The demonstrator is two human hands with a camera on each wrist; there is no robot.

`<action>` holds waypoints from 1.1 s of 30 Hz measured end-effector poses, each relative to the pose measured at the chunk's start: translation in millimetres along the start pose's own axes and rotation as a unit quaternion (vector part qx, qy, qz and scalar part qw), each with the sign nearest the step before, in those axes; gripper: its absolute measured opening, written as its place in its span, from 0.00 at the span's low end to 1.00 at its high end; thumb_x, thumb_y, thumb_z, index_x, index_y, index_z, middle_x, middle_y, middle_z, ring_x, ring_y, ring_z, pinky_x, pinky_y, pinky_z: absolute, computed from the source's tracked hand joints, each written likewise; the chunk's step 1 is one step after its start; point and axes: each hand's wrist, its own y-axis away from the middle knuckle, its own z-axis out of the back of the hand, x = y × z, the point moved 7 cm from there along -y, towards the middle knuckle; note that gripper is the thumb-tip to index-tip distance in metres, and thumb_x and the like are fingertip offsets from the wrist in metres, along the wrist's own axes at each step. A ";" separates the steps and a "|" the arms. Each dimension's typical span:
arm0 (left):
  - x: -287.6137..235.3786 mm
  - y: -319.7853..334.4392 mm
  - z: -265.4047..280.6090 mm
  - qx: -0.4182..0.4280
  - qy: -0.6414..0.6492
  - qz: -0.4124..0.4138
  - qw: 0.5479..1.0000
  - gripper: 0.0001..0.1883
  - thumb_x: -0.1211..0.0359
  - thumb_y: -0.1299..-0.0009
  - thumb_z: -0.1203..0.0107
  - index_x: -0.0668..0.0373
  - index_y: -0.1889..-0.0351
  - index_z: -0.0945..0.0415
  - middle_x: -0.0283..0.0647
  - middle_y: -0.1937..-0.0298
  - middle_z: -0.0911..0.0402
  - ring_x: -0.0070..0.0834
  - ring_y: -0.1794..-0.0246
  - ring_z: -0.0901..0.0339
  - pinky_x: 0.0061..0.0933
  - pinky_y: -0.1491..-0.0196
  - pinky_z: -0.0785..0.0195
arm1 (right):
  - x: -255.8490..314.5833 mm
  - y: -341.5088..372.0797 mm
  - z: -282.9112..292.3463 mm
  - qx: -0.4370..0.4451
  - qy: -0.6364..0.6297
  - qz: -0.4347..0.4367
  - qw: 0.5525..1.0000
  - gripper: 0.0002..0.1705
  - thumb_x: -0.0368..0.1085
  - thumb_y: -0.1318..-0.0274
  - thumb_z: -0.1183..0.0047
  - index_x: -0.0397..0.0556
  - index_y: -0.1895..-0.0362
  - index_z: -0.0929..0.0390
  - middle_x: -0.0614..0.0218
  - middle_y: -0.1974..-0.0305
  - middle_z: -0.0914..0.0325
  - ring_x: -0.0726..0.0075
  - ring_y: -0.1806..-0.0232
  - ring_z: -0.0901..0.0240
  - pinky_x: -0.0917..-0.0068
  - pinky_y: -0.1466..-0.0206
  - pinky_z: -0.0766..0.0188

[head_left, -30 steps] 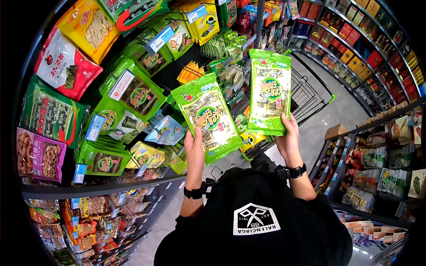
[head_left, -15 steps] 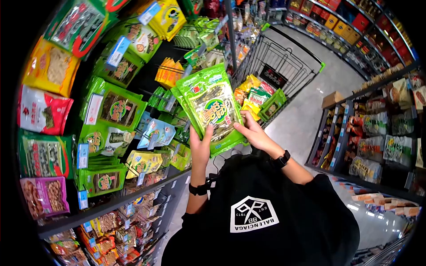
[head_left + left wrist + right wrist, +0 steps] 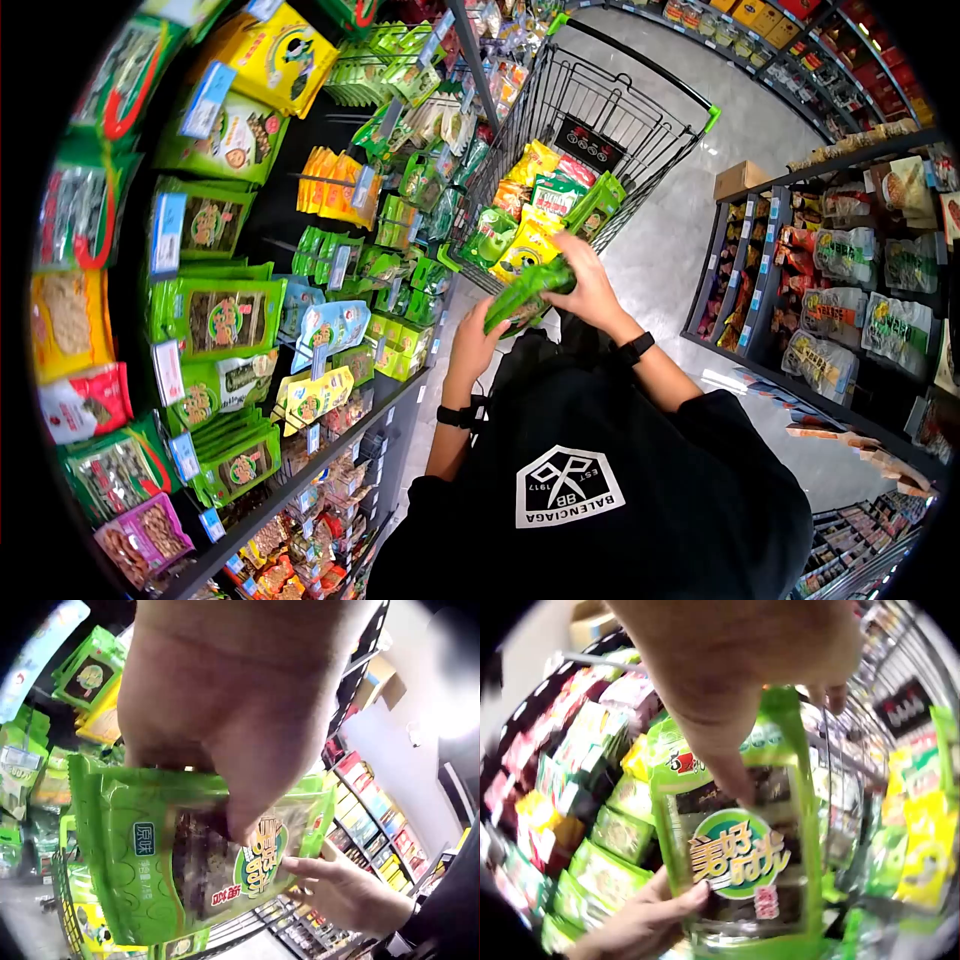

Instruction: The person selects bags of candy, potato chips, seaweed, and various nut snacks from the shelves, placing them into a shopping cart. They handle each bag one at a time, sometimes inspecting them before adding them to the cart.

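A green packet of dried seaweed is held in front of the body, tilted so that it shows nearly edge-on in the head view. My left hand grips one end, and my right hand pinches the other. In the left wrist view the seaweed packet turns its printed face to the camera, the left thumb lying on it; doubled green edges show along its side. The right wrist view shows the right thumb across the upper face of the packet, with the left hand at its lower side.
Beyond the hands stands a wire shopping cart holding several yellow, red and green snack bags. Hanging snack packets fill the rack on the left. A shelf of bagged goods stands right, with a cardboard box at its end.
Two seaweed packets, first held apart one in each hand, were brought together. They have since been lowered and tilted toward edge-on. The view has shifted, showing more of the cart.
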 end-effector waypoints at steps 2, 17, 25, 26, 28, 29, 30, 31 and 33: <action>20.9 -18.8 -26.7 0.018 0.008 -0.017 1.000 0.27 0.64 0.31 0.38 0.64 0.37 0.31 0.56 0.44 0.22 0.54 0.42 0.26 0.45 0.41 0.33 | -14.5 -7.9 4.0 0.064 0.031 0.039 0.997 0.44 0.38 0.60 0.26 0.50 0.34 0.28 0.55 0.36 0.28 0.42 0.32 0.36 0.57 0.29 0.39; 89.0 -115.6 -137.6 -0.029 -0.021 0.153 0.988 0.28 0.65 0.32 0.40 0.66 0.36 0.33 0.56 0.38 0.27 0.52 0.36 0.32 0.44 0.32 0.40 | -240.9 -100.0 -83.6 0.238 -0.038 -0.047 0.969 0.12 0.31 0.52 0.41 0.49 0.60 0.20 0.56 0.61 0.19 0.44 0.57 0.22 0.52 0.56 0.25; 132.8 -31.9 -133.6 -0.015 0.070 0.375 0.924 0.23 0.63 0.29 0.39 0.63 0.39 0.27 0.48 0.44 0.19 0.37 0.45 0.21 0.36 0.41 0.29 | -349.1 -68.8 -171.0 0.496 0.089 -0.221 0.835 0.27 0.32 0.42 0.48 0.55 0.36 0.26 0.54 0.48 0.19 0.43 0.47 0.22 0.50 0.50 0.24; 133.5 -25.7 -131.0 -0.016 0.078 0.375 0.924 0.23 0.63 0.28 0.40 0.64 0.39 0.28 0.48 0.44 0.19 0.36 0.45 0.21 0.35 0.41 0.30 | -356.3 -67.9 -169.5 0.498 0.119 -0.244 0.824 0.29 0.32 0.43 0.49 0.55 0.35 0.28 0.53 0.47 0.20 0.44 0.47 0.22 0.50 0.49 0.23; 133.9 -13.2 -127.6 -0.031 0.095 0.369 0.924 0.22 0.64 0.28 0.41 0.64 0.39 0.28 0.48 0.45 0.19 0.34 0.45 0.21 0.34 0.41 0.29 | -366.3 -63.9 -169.6 0.495 0.146 -0.264 0.815 0.31 0.31 0.44 0.51 0.56 0.33 0.29 0.51 0.46 0.21 0.45 0.46 0.22 0.50 0.48 0.23; 136.0 -8.4 -126.7 -0.044 0.105 0.363 0.925 0.21 0.65 0.29 0.40 0.63 0.40 0.27 0.48 0.45 0.18 0.34 0.45 0.20 0.34 0.42 0.27 | -373.9 -65.7 -163.5 0.453 0.186 -0.279 0.826 0.28 0.33 0.43 0.51 0.54 0.35 0.28 0.52 0.47 0.20 0.45 0.46 0.22 0.52 0.48 0.22; 135.2 -2.3 -126.1 -0.054 0.117 0.359 0.924 0.21 0.65 0.28 0.41 0.62 0.39 0.27 0.48 0.46 0.19 0.35 0.45 0.20 0.34 0.42 0.28 | -379.0 -61.1 -157.5 0.411 0.224 -0.295 0.833 0.26 0.34 0.42 0.51 0.53 0.37 0.28 0.52 0.47 0.20 0.45 0.46 0.21 0.53 0.48 0.22; 137.5 5.6 -126.7 -0.062 0.131 0.355 0.924 0.21 0.65 0.28 0.41 0.62 0.39 0.28 0.48 0.45 0.19 0.35 0.45 0.20 0.34 0.42 0.28 | -385.0 -58.7 -156.1 0.400 0.233 -0.318 0.827 0.23 0.35 0.42 0.49 0.51 0.41 0.27 0.52 0.48 0.20 0.44 0.45 0.22 0.53 0.47 0.23; 142.9 23.8 -127.8 -0.072 0.137 0.353 0.923 0.22 0.64 0.28 0.41 0.62 0.39 0.28 0.48 0.46 0.19 0.35 0.46 0.20 0.35 0.43 0.28 | -382.0 -56.8 -151.4 0.373 0.249 -0.321 0.834 0.23 0.37 0.44 0.47 0.49 0.43 0.28 0.53 0.49 0.19 0.45 0.44 0.22 0.52 0.46 0.24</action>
